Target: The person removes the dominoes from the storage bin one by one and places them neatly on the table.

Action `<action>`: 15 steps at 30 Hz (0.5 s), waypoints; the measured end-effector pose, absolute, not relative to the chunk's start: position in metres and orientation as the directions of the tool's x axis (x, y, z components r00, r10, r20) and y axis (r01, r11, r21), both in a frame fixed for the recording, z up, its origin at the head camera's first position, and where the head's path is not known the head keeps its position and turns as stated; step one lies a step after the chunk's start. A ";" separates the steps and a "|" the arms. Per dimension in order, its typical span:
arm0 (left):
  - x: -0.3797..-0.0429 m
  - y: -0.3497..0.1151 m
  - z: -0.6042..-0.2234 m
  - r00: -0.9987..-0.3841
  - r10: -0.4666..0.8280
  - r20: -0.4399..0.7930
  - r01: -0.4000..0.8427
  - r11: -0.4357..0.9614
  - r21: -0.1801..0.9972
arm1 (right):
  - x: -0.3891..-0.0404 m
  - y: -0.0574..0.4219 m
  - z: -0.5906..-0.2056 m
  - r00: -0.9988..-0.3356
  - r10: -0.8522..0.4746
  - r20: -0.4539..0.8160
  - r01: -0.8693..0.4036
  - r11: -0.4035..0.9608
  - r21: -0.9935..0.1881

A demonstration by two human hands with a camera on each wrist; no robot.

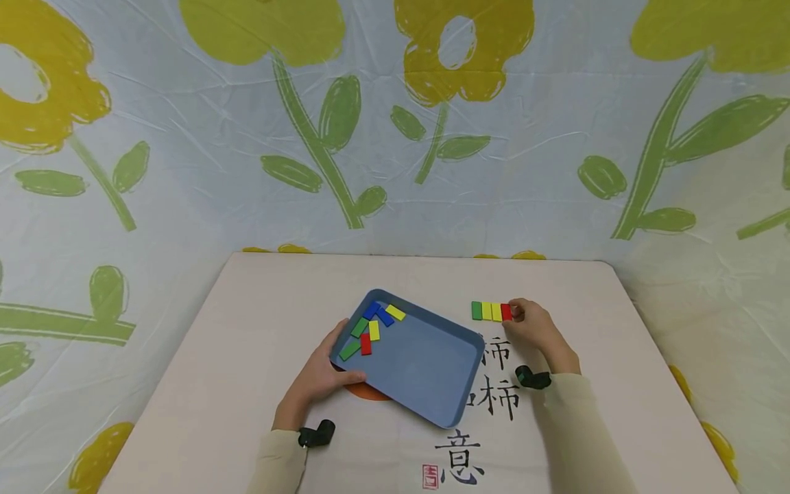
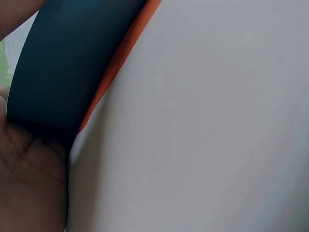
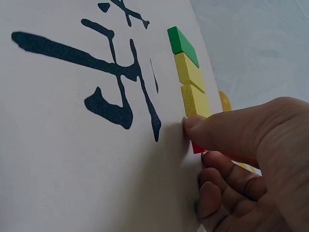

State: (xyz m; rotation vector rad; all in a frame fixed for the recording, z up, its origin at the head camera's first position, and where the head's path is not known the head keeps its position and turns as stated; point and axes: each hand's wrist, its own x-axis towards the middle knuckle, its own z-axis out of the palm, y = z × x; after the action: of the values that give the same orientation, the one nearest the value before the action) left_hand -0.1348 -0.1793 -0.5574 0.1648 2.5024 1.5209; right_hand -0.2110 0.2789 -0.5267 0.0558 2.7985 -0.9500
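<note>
My left hand [image 1: 316, 379] grips the left corner of a blue-grey tray [image 1: 426, 357], its thumb along the near rim; the left wrist view shows the tray's dark side wall [image 2: 63, 67] against that palm. Several red, yellow, blue and green blocks lie at the tray's left end, among them a red block [image 1: 366, 344]. Right of the tray runs a row of flat blocks: a green block [image 1: 477, 311], two yellow blocks [image 1: 491, 312] and a red block [image 1: 506, 312]. My right hand [image 1: 538, 328] pinches that red block at the row's right end; its thumb partly covers it in the right wrist view.
The table cover [image 1: 278, 295] bears large black characters [image 1: 459, 460] and an orange print partly under the tray. A flowered cloth [image 1: 204, 171] hangs behind the table's far edge. Each wrist carries a small black camera [image 1: 317, 433].
</note>
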 end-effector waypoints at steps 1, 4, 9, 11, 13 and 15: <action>-0.135 -0.179 -0.558 -0.971 0.204 -0.122 -0.015 0.460 0.888 | -0.211 0.279 -0.526 -0.982 -0.024 -0.186 0.094 0.793 -0.601; -0.134 -0.180 -0.558 -0.969 0.212 -0.126 -0.015 0.459 0.888 | -0.210 0.280 -0.527 -0.982 -0.019 -0.190 0.102 0.791 -0.604; -0.134 -0.180 -0.556 -0.969 0.209 -0.134 -0.022 0.464 0.885 | -0.211 0.280 -0.524 -0.981 -0.035 -0.193 0.091 0.789 -0.607; -0.134 -0.180 -0.556 -0.970 0.202 -0.134 -0.025 0.466 0.884 | -0.211 0.279 -0.521 -0.982 -0.053 -0.183 0.070 0.792 -0.606; -0.135 -0.180 -0.557 -0.972 0.194 -0.131 -0.026 0.467 0.884 | -0.212 0.276 -0.516 -0.984 -0.068 -0.165 0.046 0.796 -0.604; -0.135 -0.180 -0.557 -0.973 0.194 -0.123 -0.018 0.468 0.883 | -0.212 0.272 -0.511 -0.986 -0.084 -0.145 0.021 0.796 -0.604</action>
State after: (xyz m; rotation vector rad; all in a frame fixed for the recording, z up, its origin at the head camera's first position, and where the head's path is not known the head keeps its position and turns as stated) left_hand -0.1349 -0.1799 -0.5573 0.1530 2.5093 1.5132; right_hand -0.2117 0.2721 -0.5113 -0.0494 2.8204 -0.9516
